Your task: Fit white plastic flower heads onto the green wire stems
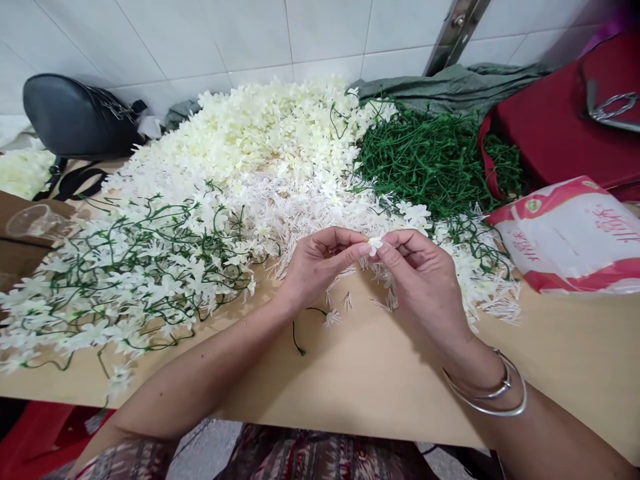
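Observation:
My left hand point(320, 263) and my right hand point(423, 277) meet above the tan table point(380, 373), fingertips pinched together on one small cream artificial flower point(375, 244). A green stem with a white blossom point(320, 320) trails below my left hand. Behind the hands lies a heap of loose cream petals point(265, 133) and a pile of white stamen pieces point(305, 207). A pile of bare green stems point(430, 160) lies at the back right. Finished sprays of white flowers on green stems point(130, 273) spread over the left of the table.
A black bag point(75, 117) rests at the back left against the tiled wall. A red bag point(565, 123) and a red-and-white plastic packet point(575, 233) sit at the right. A clear plastic cup point(37, 223) lies at the left edge. Silver bangles point(493, 393) ring my right wrist.

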A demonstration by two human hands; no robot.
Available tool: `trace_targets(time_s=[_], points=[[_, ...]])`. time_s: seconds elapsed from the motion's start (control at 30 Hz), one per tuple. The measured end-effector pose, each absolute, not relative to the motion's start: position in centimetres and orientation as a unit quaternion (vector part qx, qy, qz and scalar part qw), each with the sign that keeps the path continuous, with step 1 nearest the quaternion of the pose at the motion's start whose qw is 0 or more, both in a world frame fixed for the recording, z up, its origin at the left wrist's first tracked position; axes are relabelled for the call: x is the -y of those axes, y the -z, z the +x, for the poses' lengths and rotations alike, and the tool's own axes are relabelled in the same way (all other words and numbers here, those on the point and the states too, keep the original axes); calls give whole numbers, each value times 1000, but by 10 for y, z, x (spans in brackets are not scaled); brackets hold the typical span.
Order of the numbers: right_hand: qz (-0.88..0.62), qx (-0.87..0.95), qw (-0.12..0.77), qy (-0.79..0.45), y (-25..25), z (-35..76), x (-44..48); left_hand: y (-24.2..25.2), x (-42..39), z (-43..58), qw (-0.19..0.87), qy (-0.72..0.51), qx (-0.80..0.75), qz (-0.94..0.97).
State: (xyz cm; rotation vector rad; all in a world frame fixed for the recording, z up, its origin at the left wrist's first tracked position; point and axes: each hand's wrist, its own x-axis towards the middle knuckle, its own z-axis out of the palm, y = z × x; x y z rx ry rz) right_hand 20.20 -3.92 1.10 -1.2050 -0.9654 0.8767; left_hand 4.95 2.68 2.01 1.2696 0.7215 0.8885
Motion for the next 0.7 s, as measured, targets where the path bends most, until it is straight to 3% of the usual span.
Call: trace_targets(time_s=[0.23,0.47,0.7], points=[[-544,449,610,-361,-14,204,40,-15,-31,45,636,-384,-324,586],[-537,540,595,-259,-14,215,38,-32,-35,37,650,-340,-302,609],[-469,495,618,-390,-3,218,29,-19,-33,42,731,-319,-258,545]])
